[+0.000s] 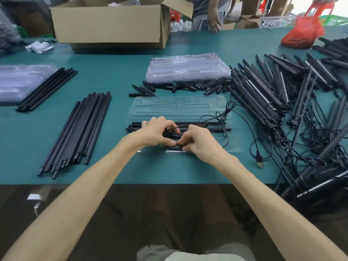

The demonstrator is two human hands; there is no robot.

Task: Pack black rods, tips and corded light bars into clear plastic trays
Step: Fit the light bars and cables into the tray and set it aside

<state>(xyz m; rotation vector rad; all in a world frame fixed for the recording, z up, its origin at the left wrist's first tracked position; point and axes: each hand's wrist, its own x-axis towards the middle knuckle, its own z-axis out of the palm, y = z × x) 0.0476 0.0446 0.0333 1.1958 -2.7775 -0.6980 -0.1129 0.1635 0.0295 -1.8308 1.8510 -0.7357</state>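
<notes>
Here, left hand (157, 133), right hand (200, 142), apparently pinching cord (172, 147)

We see both hands meeting over the near half of an open clear tray (178, 107) on the green table (116, 80). The left hand (156, 132) and right hand (200, 143) each pinch a black cord (227, 112) with curled fingers (its USB plug (260, 164) lies loose on the table to the right). A light bar (209, 127) lies across the tray. Black rods (81, 132) lie to our left, tips (188, 86) beyond the tray, and a tangled heap of corded bars (282, 95) to our right.
</notes>
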